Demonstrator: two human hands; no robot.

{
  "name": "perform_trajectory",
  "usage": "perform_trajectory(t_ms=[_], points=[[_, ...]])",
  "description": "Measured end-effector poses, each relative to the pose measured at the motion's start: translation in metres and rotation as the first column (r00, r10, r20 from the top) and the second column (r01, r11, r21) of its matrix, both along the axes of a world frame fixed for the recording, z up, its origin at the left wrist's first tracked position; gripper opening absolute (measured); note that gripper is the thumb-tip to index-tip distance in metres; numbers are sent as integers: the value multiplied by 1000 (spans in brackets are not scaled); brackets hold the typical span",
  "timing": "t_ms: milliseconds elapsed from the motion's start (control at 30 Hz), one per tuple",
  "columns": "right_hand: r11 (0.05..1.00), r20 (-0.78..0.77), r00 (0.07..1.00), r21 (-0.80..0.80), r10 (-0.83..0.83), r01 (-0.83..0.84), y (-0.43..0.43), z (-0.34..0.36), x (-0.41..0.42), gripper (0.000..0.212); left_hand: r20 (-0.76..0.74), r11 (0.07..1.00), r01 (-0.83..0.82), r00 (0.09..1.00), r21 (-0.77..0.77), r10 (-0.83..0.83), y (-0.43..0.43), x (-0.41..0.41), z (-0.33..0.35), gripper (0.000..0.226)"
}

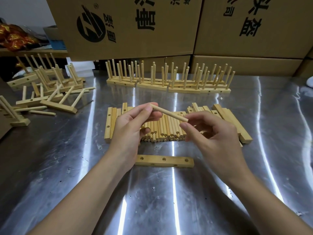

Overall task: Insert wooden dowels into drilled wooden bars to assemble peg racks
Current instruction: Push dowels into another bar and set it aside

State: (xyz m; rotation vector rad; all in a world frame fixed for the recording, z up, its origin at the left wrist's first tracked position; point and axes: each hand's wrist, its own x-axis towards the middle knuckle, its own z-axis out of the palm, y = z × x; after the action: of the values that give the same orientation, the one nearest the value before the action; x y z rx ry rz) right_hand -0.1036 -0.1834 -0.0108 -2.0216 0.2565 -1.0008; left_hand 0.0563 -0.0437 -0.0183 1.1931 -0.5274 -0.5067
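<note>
My left hand (133,122) pinches one end of a pale wooden dowel (169,113) held in the air. My right hand (208,131) touches the dowel's other end with thumb and forefinger. Below the hands, a drilled wooden bar (164,161) with three top holes lies flat on the steel table, no dowels in it. Behind the hands lies a pile of loose dowels (162,131), flanked by stacks of drilled bars (111,124) on the left and more drilled bars (232,121) on the right.
Several finished peg racks (169,78) stand in a row at the back of the steel table (152,200). A jumble of tipped racks and loose dowels (49,89) lies at the left. Large cardboard boxes (135,26) wall off the back.
</note>
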Motion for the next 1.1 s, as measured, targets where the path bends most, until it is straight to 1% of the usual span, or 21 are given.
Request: perform_trajectory(t_ms=[133, 233, 333, 500, 667, 900, 1033, 1100], points=[[999, 54, 998, -6, -36, 36, -1, 2, -1, 9, 46, 999, 39, 998, -2, -39, 1, 1, 1, 24], [999, 80, 995, -3, -54, 54, -3, 2, -1, 10, 47, 997, 71, 996, -28, -70, 2, 2, 3, 28], [998, 82, 995, 5, -59, 59, -5, 2, -2, 12, 55, 992, 105, 993, -66, -101, 4, 2, 4, 36], [998, 72, 996, 35, -48, 45, -7, 1, -1, 12, 60, 991, 102, 994, -90, -97, 3, 3, 5, 38], [999, 77, 996, 24, -51, 49, -7, 1, -1, 13, 25, 993, 69, 997, -94, -67, 4, 6, 5, 31], [997, 139, 988, -13, -70, 72, -3, 0, -4, 20, -24, 998, 45, 999, -35, -46, 5, 9, 4, 21], [997, 132, 989, -48, -59, 66, -1, 1, -4, 20, -31, 998, 57, 998, -14, -57, 4, 9, 3, 20], [998, 134, 990, -38, -50, 55, -1, 0, -5, 17, 6, 998, 69, 998, 14, -69, 5, 9, 4, 23]])
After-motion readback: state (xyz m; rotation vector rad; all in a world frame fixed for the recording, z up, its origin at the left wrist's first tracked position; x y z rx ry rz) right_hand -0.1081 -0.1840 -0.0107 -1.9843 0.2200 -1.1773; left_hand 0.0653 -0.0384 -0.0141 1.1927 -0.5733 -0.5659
